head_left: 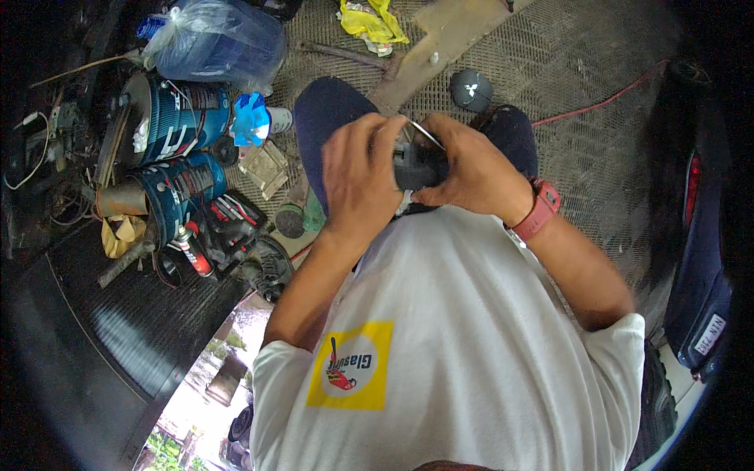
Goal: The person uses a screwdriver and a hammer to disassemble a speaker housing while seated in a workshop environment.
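Note:
Between my two hands, just above my lap, is a dark, roundish hollow part (pixel 419 166); its exact kind is unclear. My left hand (pixel 363 173) curls its fingers around its left side, slightly blurred. From the other side my right hand (pixel 481 166) grips it, the thumb at its near edge. A thin, pale bright strip (pixel 425 134) shows along the part's upper right edge, beside my right fingers. Some whitish material (pixel 405 202) pokes out below, near my right thumb. Much of the part is hidden behind my fingers.
On the floor beyond my knees lies a dark round cap (pixel 471 91) with a silver emblem. To the left stand blue buckets (pixel 200 118), a bagged blue water bottle (pixel 228 43), a spray can (pixel 194 251) and tools. A red hose (pixel 597 107) and a dark car bumper (pixel 691 290) are at right.

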`<action>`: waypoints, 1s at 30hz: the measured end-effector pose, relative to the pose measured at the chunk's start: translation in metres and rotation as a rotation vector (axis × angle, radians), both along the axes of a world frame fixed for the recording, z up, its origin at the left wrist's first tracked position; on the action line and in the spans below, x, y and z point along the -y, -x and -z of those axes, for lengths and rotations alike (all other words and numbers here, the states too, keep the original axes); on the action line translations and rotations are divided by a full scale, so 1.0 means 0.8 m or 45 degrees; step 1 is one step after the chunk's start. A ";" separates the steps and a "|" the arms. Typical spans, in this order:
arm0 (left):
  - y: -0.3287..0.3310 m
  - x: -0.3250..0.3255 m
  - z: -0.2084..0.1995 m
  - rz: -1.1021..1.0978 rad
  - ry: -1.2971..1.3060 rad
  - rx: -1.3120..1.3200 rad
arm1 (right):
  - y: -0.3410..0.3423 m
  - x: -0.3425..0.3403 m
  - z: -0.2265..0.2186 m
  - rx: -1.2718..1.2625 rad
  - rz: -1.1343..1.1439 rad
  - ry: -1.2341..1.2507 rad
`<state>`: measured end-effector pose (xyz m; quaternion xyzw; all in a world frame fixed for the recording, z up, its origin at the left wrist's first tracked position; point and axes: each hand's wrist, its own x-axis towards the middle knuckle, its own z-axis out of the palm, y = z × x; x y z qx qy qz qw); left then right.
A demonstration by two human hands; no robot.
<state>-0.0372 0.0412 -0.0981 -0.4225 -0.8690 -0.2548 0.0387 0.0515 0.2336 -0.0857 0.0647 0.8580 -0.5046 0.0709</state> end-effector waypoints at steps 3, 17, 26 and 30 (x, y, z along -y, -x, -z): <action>-0.030 0.015 0.016 -0.326 -0.255 -0.026 | -0.002 0.002 -0.003 -0.066 -0.041 0.008; -0.048 0.012 0.035 -0.488 -0.310 0.319 | 0.006 -0.010 -0.019 0.069 -0.136 -0.064; -0.040 0.030 0.036 -0.421 -0.418 0.340 | -0.006 0.016 -0.025 -0.092 -0.087 -0.159; -0.038 0.058 -0.025 -0.465 -0.334 0.260 | -0.004 0.041 -0.050 -0.235 -0.085 -0.132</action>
